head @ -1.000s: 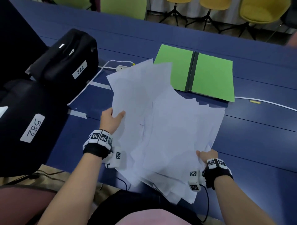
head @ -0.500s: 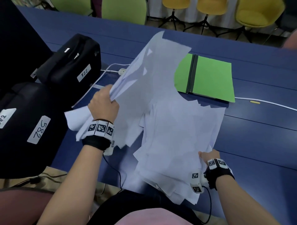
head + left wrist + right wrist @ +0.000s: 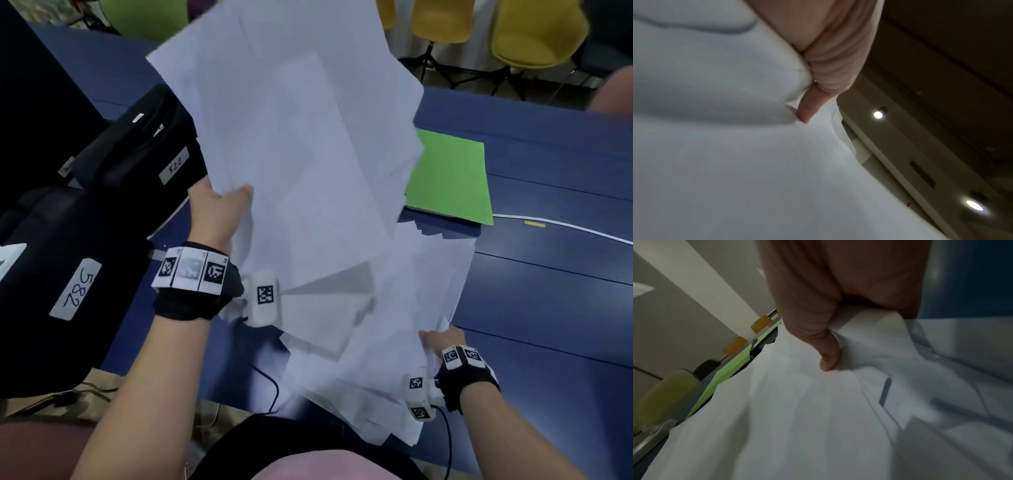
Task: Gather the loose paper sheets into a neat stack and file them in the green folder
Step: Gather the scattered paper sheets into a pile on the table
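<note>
My left hand (image 3: pixel 219 212) grips the lower left edge of a bundle of white paper sheets (image 3: pixel 291 137) and holds it tilted up high above the table; in the left wrist view the thumb (image 3: pixel 807 112) presses on the paper (image 3: pixel 735 162). My right hand (image 3: pixel 438 339) pinches the near right corner of the other sheets (image 3: pixel 411 308), which lie fanned out untidily on the table; the right wrist view shows the thumb (image 3: pixel 828 358) on those sheets (image 3: pixel 797 418). The green folder (image 3: pixel 448 178) lies open further back, its left half hidden by the raised sheets.
Two black cases (image 3: pixel 68 274) with the labels 582 and 522 stand at the left on the blue table (image 3: pixel 548 308). A white cable (image 3: pixel 565 229) runs along the table right of the folder. Yellow chairs (image 3: pixel 534 31) stand behind the table.
My left hand has lifted its bundle of sheets off the pile, higher and more upright, so that it now covers the folder's left half. My right hand has stayed at the pile's corner.
</note>
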{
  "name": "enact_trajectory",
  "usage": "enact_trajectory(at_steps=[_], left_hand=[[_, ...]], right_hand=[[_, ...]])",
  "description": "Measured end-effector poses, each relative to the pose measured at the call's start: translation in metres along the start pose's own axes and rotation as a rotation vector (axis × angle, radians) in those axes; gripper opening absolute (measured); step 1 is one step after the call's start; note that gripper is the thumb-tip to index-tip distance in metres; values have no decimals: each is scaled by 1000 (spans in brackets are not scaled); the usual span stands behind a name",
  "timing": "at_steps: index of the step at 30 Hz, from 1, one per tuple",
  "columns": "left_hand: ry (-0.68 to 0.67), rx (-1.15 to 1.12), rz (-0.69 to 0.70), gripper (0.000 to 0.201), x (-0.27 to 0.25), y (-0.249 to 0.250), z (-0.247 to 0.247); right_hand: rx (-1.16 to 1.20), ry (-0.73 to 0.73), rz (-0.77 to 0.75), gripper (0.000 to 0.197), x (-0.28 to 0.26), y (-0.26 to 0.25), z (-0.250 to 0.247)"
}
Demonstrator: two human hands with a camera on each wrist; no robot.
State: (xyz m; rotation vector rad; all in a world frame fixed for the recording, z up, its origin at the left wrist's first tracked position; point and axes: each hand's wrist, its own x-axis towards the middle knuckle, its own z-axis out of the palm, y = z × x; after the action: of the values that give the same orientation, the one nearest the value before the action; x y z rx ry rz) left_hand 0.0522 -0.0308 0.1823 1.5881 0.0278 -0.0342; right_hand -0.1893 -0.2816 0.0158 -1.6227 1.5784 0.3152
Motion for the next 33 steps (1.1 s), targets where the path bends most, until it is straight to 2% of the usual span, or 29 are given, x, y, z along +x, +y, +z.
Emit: enact_trajectory(at_steps=[3, 5, 6, 9, 10, 11, 12, 13, 14, 15, 17, 18, 20, 21, 24, 26, 28, 29, 31, 32, 33], left_hand=[[-72, 29, -215, 21, -6, -29, 8], [-109, 99, -317, 14, -9, -62, 12], [-132, 156, -361, 23, -10, -86, 11], [-245, 360, -590, 69, -18, -152, 4], [-314, 439, -667, 67, -22, -169, 0], [-374, 483, -704, 51, -23, -185, -5], [-382, 504, -712, 35, -24, -196, -8], [-362, 523, -690, 21, -25, -202, -11], [-324, 538, -654, 11, -27, -201, -14], [-275, 567, -595, 6, -25, -205, -15], [-238, 600, -499, 11, -23, -204, -15], [-250, 603, -472, 14, -24, -204, -12], [-329, 671, -435, 19, -28, -206, -2], [-366, 702, -431, 27, -31, -208, 4], [-415, 700, -501, 41, -33, -207, 17], [-440, 639, -543, 31, -24, -210, 15], [-421, 541, -571, 7, -20, -209, 15], [-407, 499, -579, 18, -20, -210, 20], [-415, 482, -558, 47, -26, -207, 37], [-429, 531, -525, 50, -30, -203, 47], [-426, 571, -504, 49, -32, -204, 54]], right_hand=[[-34, -54, -18, 37, 14, 5, -2], [30, -64, 12, 36, 10, 7, -11], [79, -75, 33, 39, 11, 11, -16], [257, -112, 53, 72, 37, 26, -18], [328, -138, 63, 85, 59, 38, -17], [359, -144, 60, 96, 78, 50, -13], [377, -164, 50, 98, 74, 48, -16], [371, -162, 30, 87, 54, 37, -23], [292, -128, -9, 66, 33, 27, -28], [280, -65, -55, 48, 14, 15, -31], [318, -21, -136, 34, 12, 13, -28], [318, -40, -180, 44, 11, 13, -27], [307, -84, -154, 80, 21, 13, -16], [277, -110, -139, 84, 22, 11, -14], [143, -142, -143, 83, 33, 11, -10], [115, -144, -152, 69, 33, 6, -16], [177, -185, -156, 53, 35, 3, -20], [199, -205, -170, 59, 35, 0, -19], [189, -228, -152, 95, 43, -4, -8], [175, -231, -158, 106, 47, -5, -5], [163, -238, -182, 102, 49, -7, -3]])
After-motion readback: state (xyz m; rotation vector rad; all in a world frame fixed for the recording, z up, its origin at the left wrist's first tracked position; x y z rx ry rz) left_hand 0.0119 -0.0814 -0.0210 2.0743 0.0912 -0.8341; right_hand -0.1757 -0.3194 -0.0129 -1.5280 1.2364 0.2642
